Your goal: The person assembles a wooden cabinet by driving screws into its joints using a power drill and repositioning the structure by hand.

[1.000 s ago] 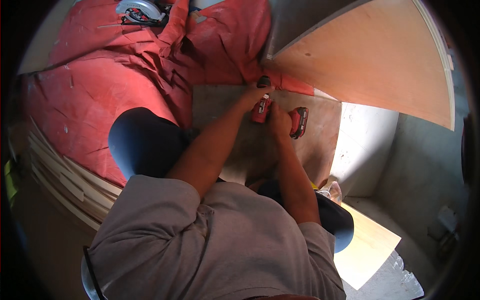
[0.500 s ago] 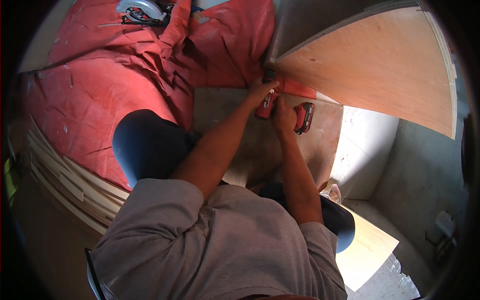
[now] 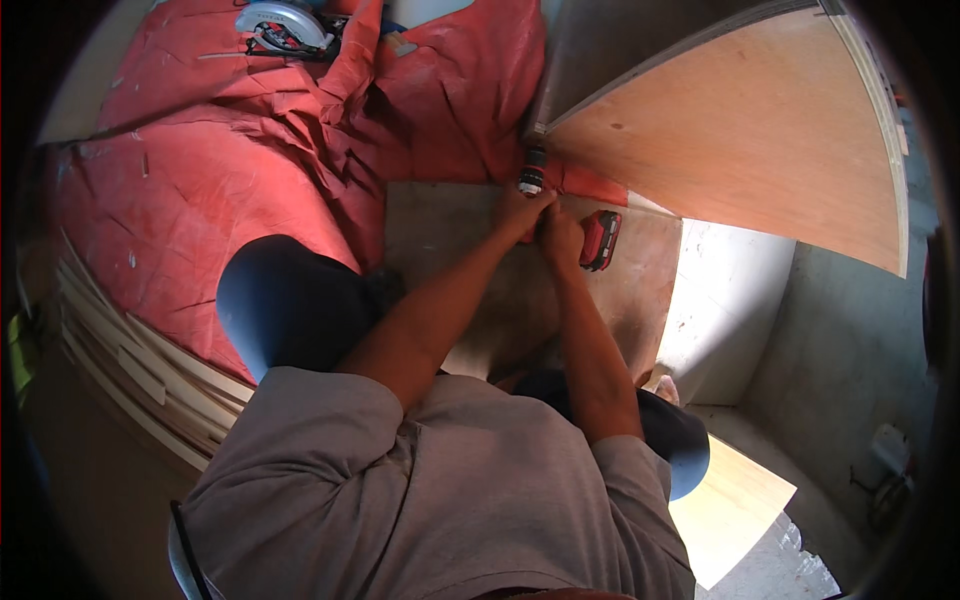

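We had both hands, left hand (image 3: 518, 210) and right hand (image 3: 560, 238), clenched around the red drill (image 3: 598, 240) at upper centre. Its chuck (image 3: 531, 172) met the plywood panel (image 3: 740, 140).

Red-black cordless drill (image 3: 585, 225), nose against plywood

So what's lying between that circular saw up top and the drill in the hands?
In the head view, only rumpled red cloth lies between the circular saw and the drill, which both hands grip.
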A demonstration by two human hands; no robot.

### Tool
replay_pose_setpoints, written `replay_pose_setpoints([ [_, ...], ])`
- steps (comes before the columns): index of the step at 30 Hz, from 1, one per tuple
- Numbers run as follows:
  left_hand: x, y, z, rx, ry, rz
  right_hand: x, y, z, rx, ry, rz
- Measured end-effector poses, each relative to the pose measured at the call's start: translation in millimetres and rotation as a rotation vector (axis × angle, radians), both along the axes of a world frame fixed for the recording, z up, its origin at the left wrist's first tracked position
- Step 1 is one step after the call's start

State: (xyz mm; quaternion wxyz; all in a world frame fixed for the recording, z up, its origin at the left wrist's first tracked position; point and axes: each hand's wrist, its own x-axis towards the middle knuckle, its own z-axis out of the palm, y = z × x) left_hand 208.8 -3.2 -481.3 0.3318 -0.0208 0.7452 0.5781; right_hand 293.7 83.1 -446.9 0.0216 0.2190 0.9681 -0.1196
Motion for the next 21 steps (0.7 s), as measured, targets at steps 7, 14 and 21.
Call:
replay_pose_setpoints([
  [7, -7, -1, 19, -0.159, 0.002, 0.002, -1, -11, -11, -0.083, 0.013, -0.085],
  [14, -9, -9, 35, -0.215, 0.044, -0.046, 1, -18, -2, -0.127, -0.001, -0.118],
  [21, -9, -7, 28, 0.040, 0.025, 0.016, -2, -17, 2, -0.113, 0.068, -0.118],
])
